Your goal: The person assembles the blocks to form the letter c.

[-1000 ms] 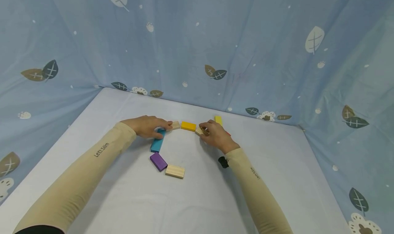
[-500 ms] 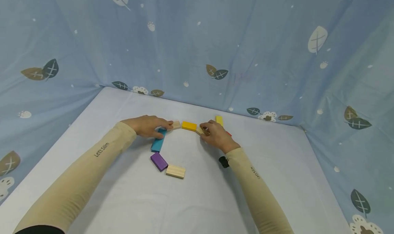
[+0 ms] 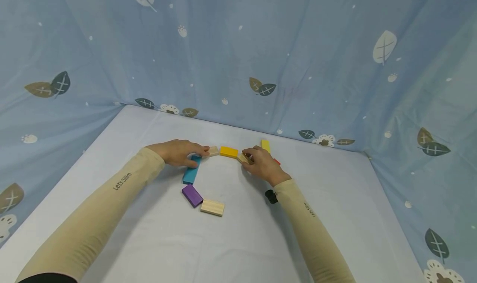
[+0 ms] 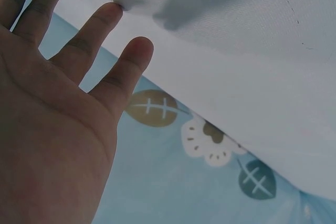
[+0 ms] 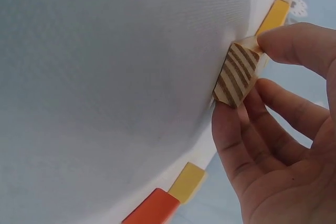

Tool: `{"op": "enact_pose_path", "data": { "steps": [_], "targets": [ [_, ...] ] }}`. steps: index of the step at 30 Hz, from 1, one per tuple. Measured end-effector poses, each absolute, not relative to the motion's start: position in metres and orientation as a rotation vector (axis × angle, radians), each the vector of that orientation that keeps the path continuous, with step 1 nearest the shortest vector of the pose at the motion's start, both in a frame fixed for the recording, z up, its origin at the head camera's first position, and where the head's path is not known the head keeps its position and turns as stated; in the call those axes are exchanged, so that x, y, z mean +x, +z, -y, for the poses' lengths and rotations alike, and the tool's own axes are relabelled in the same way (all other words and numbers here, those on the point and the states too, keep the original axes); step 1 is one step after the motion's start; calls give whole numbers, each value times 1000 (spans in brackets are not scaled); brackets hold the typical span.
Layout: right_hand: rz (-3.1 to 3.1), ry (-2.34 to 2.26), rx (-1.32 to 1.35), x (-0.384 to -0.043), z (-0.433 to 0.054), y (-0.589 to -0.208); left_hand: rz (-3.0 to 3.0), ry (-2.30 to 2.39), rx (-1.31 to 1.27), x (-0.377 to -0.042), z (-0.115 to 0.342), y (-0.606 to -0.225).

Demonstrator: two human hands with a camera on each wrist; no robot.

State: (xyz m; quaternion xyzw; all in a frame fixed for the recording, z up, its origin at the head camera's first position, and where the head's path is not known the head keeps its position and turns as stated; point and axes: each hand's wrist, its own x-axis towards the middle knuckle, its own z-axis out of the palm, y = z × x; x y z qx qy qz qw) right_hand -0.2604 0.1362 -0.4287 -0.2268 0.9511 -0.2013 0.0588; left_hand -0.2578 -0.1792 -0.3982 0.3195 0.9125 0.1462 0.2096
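Observation:
My left hand (image 3: 179,152) reaches over the far left of a curved row of flat blocks, its thumb over a blue block (image 3: 190,174). Its fingertips touch a plain wooden block (image 3: 213,151); in the left wrist view the last two fingers stretch out past that block. An orange-yellow block (image 3: 228,152) lies between the two hands. My right hand (image 3: 264,165) pinches another plain wooden block (image 5: 237,74) between thumb and fingers, its dark-striped end showing in the right wrist view. That block stands right at the end of the orange-yellow one.
Nearer the front lie a purple block (image 3: 192,195) and a plain wooden block (image 3: 212,207), almost corner to corner. Beyond the right hand are a yellow block (image 3: 265,145) and a red block (image 5: 153,207). A patterned blue cloth (image 3: 208,59) rises behind the white table (image 3: 316,217).

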Motion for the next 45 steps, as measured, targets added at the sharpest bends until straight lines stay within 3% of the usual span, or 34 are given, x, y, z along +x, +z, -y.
{"op": "enact_pose_path", "data": {
  "steps": [45],
  "targets": [
    [-3137,-880,-589,-271,-177,-426,-2564,424,933,-256,181,-401]
  ]
}}
